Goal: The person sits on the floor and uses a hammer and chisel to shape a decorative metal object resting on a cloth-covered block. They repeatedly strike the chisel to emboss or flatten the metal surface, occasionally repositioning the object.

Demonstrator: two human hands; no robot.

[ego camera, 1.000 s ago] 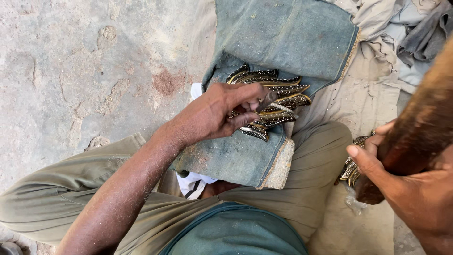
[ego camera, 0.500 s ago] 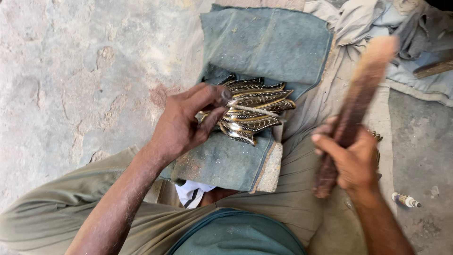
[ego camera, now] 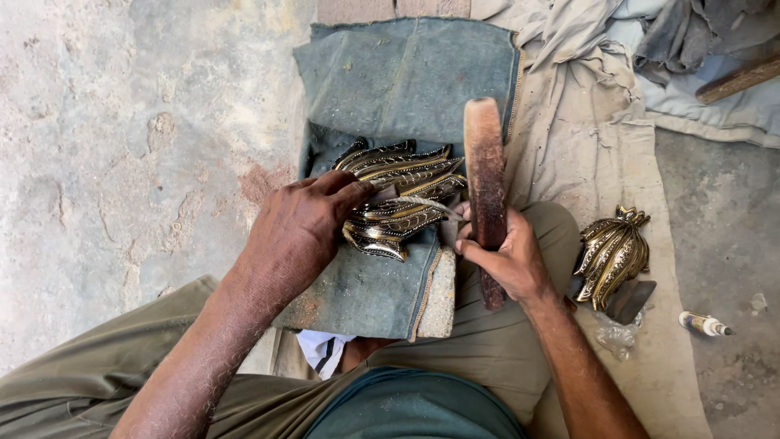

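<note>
While left hand [ego camera: 305, 232] pins brass leaf piece [ego camera: 398, 199], right hand [ego camera: 508, 256] grips wooden stick [ego camera: 485, 175]; small white tube [ego camera: 705, 324] on floor.

i see the ribbed, leaf-shaped brass piece [ego camera: 398, 195] lying flat under my left fingertips, wooden mallet [ego camera: 486, 183] upright just right.

A second ornate brass leaf-shaped casting [ego camera: 612, 254] lies at right on a beige cloth [ego camera: 601, 162]. A small tube [ego camera: 704, 324] rests lower right on grey concrete floor [ego camera: 122, 146]. Crumpled grey fabric [ego camera: 691, 41] fills the upper right corner.
</note>
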